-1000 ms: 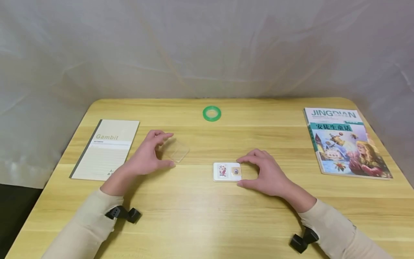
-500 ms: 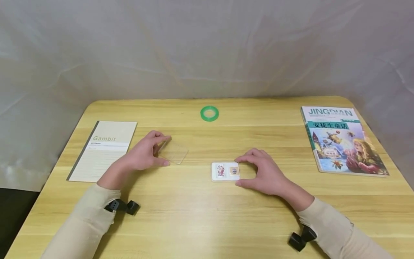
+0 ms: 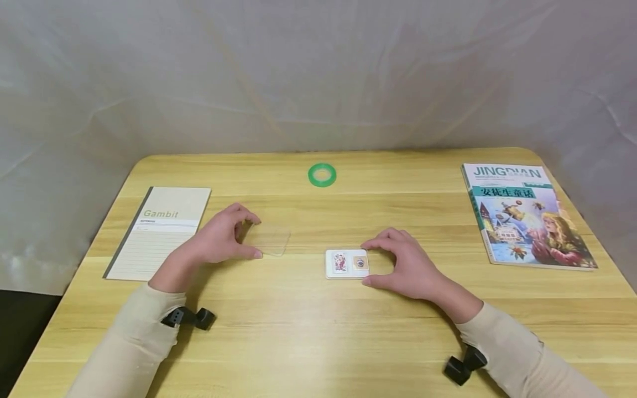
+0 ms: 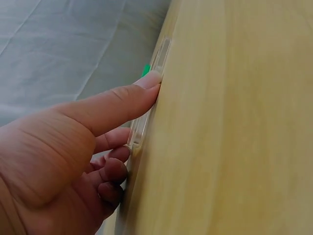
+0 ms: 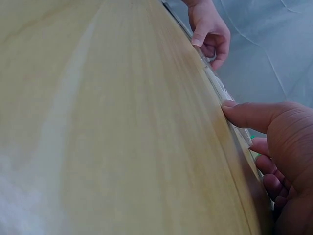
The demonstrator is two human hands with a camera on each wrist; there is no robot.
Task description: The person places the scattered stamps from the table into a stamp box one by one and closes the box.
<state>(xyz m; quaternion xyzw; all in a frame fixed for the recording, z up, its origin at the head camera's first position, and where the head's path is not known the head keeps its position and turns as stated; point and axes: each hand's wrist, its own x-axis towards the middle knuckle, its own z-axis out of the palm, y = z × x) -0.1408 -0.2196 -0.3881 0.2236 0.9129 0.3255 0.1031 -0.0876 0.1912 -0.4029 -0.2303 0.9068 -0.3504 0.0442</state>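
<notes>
Clear plate (image 3: 271, 241) tips down — from a tilt to nearly flat on the desk (image 3: 318, 326), left hand (image 3: 219, 239) pinching its edges, so it looks set down but not released. Right hand (image 3: 405, 267) holds steady, gripping the white case (image 3: 350, 263); from there, plate towards ten o'clock, green ring (image 3: 312, 175) near twelve, notebook (image 3: 158, 237) past nine, magazine (image 3: 530, 215) past two.

I'm counting two hands (image 3: 221, 237) (image 3: 409, 270), two black wrist cams (image 3: 204, 319) (image 3: 457, 371), two little pics (image 3: 340, 262) (image 3: 360, 263), one white case (image 3: 350, 266), one clear plate (image 3: 270, 241), one notebook (image 3: 160, 236), one book (image 3: 530, 221), one tape roll (image 3: 313, 176), one table (image 3: 318, 331).
</notes>
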